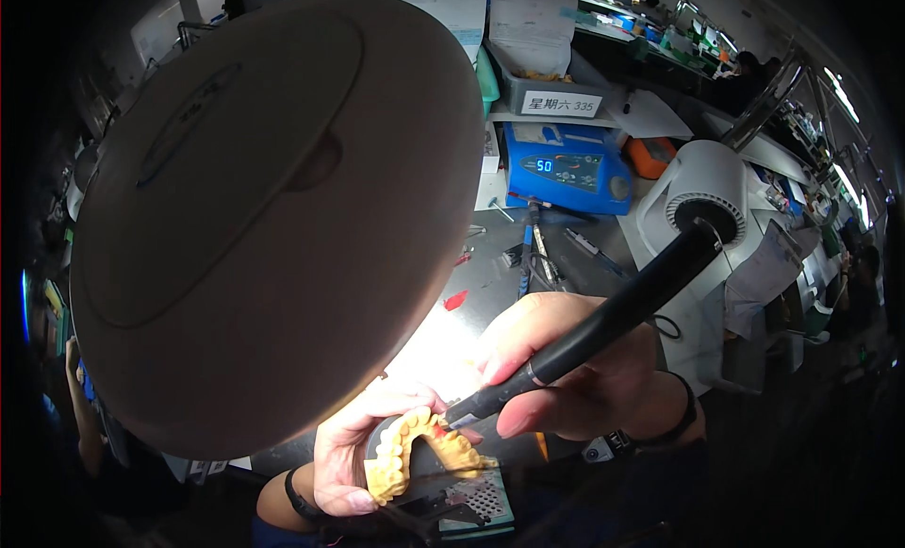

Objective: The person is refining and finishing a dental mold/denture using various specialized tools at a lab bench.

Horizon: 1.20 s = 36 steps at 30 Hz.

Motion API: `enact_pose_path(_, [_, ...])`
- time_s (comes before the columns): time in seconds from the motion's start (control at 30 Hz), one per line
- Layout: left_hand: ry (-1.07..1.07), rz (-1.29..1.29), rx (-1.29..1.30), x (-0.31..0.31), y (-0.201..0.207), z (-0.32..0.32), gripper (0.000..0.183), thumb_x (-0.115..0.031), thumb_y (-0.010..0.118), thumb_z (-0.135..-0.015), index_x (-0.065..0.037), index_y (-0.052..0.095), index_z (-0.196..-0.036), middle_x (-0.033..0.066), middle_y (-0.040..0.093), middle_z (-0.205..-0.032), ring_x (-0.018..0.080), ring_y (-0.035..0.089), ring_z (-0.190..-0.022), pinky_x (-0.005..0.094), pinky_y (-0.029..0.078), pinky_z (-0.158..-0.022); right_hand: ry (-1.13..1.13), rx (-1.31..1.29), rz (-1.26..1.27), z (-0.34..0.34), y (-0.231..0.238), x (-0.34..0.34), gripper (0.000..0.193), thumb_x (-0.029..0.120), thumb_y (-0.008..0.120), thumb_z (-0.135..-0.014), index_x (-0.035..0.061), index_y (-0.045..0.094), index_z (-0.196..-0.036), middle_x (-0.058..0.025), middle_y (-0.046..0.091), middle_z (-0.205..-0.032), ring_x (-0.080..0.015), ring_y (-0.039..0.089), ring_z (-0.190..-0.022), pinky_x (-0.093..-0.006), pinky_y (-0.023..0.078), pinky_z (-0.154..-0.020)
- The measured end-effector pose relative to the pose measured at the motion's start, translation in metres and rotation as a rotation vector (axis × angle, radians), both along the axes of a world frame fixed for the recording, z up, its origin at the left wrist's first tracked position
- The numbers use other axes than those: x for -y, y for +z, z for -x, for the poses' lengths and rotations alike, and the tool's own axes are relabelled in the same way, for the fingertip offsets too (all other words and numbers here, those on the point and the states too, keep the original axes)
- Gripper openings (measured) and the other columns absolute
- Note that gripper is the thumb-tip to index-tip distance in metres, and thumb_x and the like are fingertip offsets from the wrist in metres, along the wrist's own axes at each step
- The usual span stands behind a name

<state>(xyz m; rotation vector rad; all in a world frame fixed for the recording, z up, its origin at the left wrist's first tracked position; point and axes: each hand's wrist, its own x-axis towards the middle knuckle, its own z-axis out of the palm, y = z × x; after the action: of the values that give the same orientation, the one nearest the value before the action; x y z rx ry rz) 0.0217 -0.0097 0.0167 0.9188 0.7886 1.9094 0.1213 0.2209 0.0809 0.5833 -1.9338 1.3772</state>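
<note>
My left hand (337, 449) is closed round a yellow dental model (385, 477), a horseshoe-shaped row of teeth tilted up toward me. Thumb and index finger of my right hand (617, 383) grip a thick black pen-shaped tool (584, 339) that slants down to the left. Its tip meets the model's upper edge beside a small red patch (439, 431); whether it touches, I cannot tell. Bright light falls on both hands from beneath a large grey lamp head (273, 218), which hides much of the left side.
Behind my hands, a blue control unit (566, 175) with a lit display stands near a grey bin (547, 93). A white fan-like device (693, 185) is at the right. Pen-like tools (526, 256) and a red scrap (456, 300) lie on the bench. Other people are farther off.
</note>
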Motion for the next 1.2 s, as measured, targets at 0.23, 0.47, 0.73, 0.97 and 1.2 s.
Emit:
enact_pose_path(0.23, [0.004, -0.019, -0.156, -0.002, -0.003, 0.01, 0.088, -0.041, 0.079, -0.074, 0.011, 0.051, -0.138, 0.027, 0.054, -0.132, 0.0365, 0.053, -0.13, 0.0507, 0.039, -0.113, -0.064, 0.046, -0.075, -0.01, 0.009, 0.006, 0.033, 0.01, 0.089, -0.08, -0.0034, 0.067, -0.101, -0.0148, 0.072, -0.093, -0.0197, 0.074, -0.083, -0.0291, 0.059, -0.072])
enact_pose_path(0.47, [-0.009, 0.08, 0.026, 0.004, -0.003, -0.003, 0.087, -0.037, 0.079, -0.075, 0.015, 0.049, -0.138, 0.0281, 0.053, -0.135, 0.0361, 0.052, -0.13, 0.0488, 0.037, -0.114, 0.027, 0.124, -0.01, -0.013, 0.004, 0.01, 0.035, 0.004, 0.089, -0.079, -0.0024, 0.066, -0.104, -0.0138, 0.072, -0.095, -0.0202, 0.074, -0.084, -0.0299, 0.059, -0.076])
enact_pose_path(0.73, [0.025, 0.096, 0.024, 0.002, -0.001, -0.003, 0.088, -0.036, 0.08, -0.072, 0.015, 0.051, -0.137, 0.029, 0.055, -0.134, 0.0356, 0.054, -0.128, 0.0473, 0.038, -0.113, -0.009, 0.02, -0.038, -0.012, 0.002, 0.011, 0.038, 0.004, 0.088, -0.08, -0.0022, 0.063, -0.109, -0.0127, 0.071, -0.098, -0.0211, 0.074, -0.09, -0.031, 0.06, -0.081])
enact_pose_path(0.97, [0.006, 0.083, 0.022, 0.0, -0.002, 0.0, 0.088, -0.036, 0.082, -0.07, 0.016, 0.052, -0.136, 0.0287, 0.056, -0.134, 0.0344, 0.055, -0.126, 0.0458, 0.039, -0.112, -0.016, 0.063, -0.072, -0.014, 0.005, 0.008, 0.038, 0.004, 0.088, -0.08, -0.0022, 0.063, -0.109, -0.0137, 0.071, -0.099, -0.0215, 0.074, -0.091, -0.0313, 0.06, -0.081])
enact_pose_path(1.2, [-0.006, 0.106, -0.018, 0.003, -0.005, 0.0, 0.089, -0.035, 0.083, -0.071, 0.017, 0.051, -0.136, 0.0284, 0.055, -0.136, 0.033, 0.055, -0.128, 0.0441, 0.038, -0.114, -0.011, 0.063, -0.06, -0.013, 0.007, 0.01, 0.039, 0.005, 0.089, -0.079, -0.0023, 0.064, -0.108, -0.0131, 0.072, -0.094, -0.0216, 0.074, -0.087, -0.0314, 0.061, -0.078])
